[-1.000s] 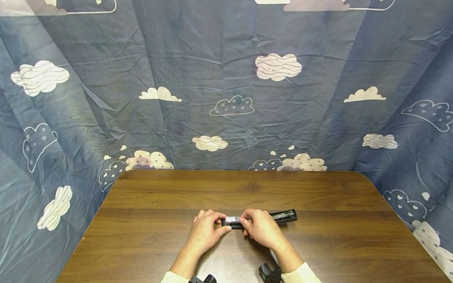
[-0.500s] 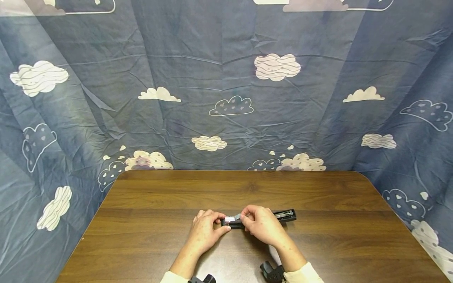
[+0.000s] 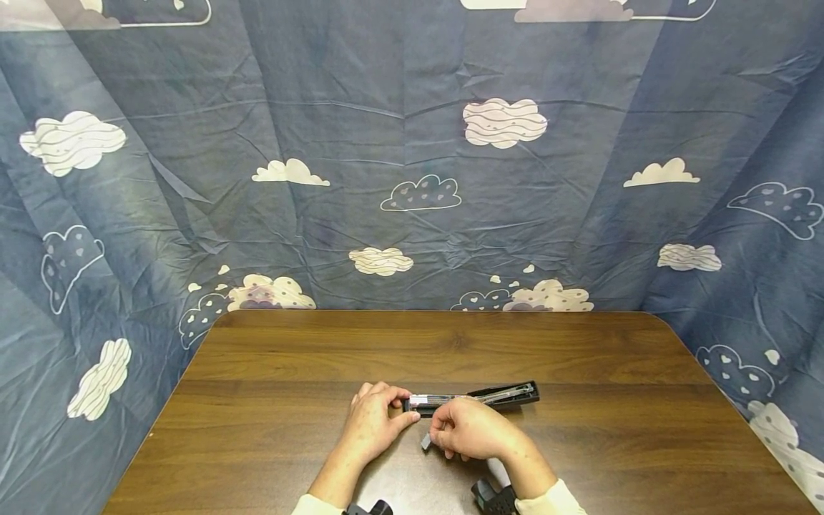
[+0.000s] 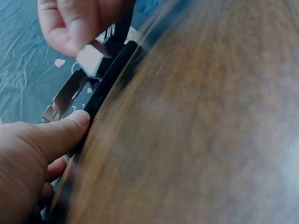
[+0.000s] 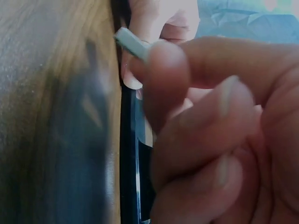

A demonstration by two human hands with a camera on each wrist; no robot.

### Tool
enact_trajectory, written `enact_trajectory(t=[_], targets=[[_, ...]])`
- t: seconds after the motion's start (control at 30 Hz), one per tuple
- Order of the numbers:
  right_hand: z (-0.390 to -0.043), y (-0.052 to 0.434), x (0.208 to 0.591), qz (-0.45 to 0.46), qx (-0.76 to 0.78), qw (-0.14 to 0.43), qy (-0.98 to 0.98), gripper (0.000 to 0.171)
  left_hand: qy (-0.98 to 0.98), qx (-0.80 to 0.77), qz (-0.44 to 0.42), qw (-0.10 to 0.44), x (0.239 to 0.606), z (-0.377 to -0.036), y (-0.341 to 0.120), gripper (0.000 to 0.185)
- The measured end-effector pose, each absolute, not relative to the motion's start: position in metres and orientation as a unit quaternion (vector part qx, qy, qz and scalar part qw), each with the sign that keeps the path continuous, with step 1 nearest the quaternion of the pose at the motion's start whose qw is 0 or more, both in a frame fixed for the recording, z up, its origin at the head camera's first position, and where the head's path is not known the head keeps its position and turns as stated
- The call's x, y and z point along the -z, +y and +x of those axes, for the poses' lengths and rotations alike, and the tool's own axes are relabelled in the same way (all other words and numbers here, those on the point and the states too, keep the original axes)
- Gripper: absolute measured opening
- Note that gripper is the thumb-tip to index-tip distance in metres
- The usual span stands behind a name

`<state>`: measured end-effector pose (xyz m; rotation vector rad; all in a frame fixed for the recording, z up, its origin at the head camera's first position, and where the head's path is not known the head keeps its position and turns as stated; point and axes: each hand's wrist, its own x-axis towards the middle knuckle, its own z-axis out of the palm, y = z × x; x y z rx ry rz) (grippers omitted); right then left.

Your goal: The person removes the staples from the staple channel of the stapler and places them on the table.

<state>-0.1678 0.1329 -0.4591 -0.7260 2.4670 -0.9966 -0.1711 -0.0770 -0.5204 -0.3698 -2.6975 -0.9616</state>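
A black stapler (image 3: 503, 395) lies opened out on the wooden table, its metal magazine (image 4: 70, 92) exposed. My left hand (image 3: 373, 420) grips the stapler's left end between thumb and fingers, and the thumb presses along the black base (image 4: 110, 77) in the left wrist view. Just in front of the stapler, my right hand (image 3: 478, 431) pinches a short grey strip of staples (image 3: 426, 441) between thumb and forefinger. One end of the strip sticks out past the fingertips, while the rest is hidden by them.
The brown table (image 3: 309, 350) reaches back to a blue cloud-patterned curtain (image 3: 425, 236), which also hangs at both sides. Black wrist devices (image 3: 494, 497) sit on both forearms near the front.
The right hand has lifted the staple strip off the stapler's magazine and brought it nearer the body, in front of the stapler. The left hand has stayed on the stapler's end.
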Motion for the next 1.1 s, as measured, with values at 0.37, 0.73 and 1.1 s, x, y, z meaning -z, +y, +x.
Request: enact_trajectory(t=[0.37,0.73,1.1], targets=[[-0.1646,0.1313,0.4625,-0.247,0.327,0.208,0.888,0.021,-0.926,0.334,-0.125,0.123,0.5204,-0.1707,-0.0771,0.029],[-0.1658,0.1377,0.4602,-0.236,0.304,0.196,0.902,0.022,-0.928,0.328,-0.125,0.126,0.5182,-0.1707,-0.0762,0.03],[-0.164,0.1384,0.4602,-0.221,0.268,0.145,0.926,0.028,-0.927,0.326,-0.127,0.132,0.5194,-0.1707,-0.0762,0.03]])
